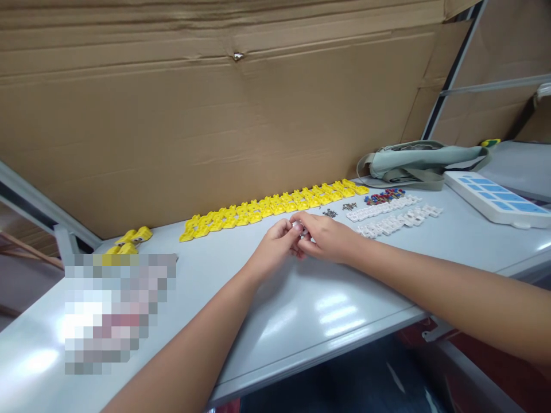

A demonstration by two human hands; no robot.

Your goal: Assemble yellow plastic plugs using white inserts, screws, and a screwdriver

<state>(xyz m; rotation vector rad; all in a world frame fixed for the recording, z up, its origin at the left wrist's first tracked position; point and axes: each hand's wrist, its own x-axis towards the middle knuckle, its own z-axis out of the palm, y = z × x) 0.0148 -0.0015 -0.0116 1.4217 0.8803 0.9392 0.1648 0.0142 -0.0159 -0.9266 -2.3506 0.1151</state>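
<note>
White piece (303, 231), shape mostly hidden: we're pinching it between left hand (279, 240) and right hand (329, 236). Yellow parts (255, 217) are lying beyond both hands, white parts (414, 218) beyond the right.

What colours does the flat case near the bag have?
The flat case is white with blue rectangles, clearest in the head view.

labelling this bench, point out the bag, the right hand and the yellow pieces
right hand (326, 234), head view, back of the hand
bag (424, 161), head view, its pale side
yellow pieces (267, 210), head view, one near the middle
</note>
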